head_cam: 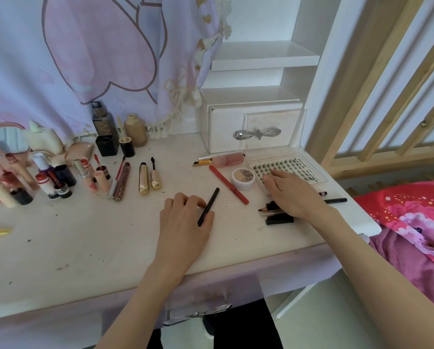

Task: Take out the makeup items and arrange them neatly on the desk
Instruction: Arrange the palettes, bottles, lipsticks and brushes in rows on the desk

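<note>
White round pot (243, 178) reads "PIPI" (bottle (104, 129): "NYX").

A lilac cartoon-print curtain (97, 51) hangs behind the desk's back edge. A white wooden drawer box (226, 127) sits at its back right corner. Pink floral bedding (412, 222) lies beyond the right edge.

Black pencil (208, 207); red pencil (228, 184); white desk (85, 248).

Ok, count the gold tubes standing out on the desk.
2. Both gold tubes lie side by side at mid desk, left of the left hand: the longer one, and a shorter one with its wand out. Others may hide in the clutter at far left.
</note>
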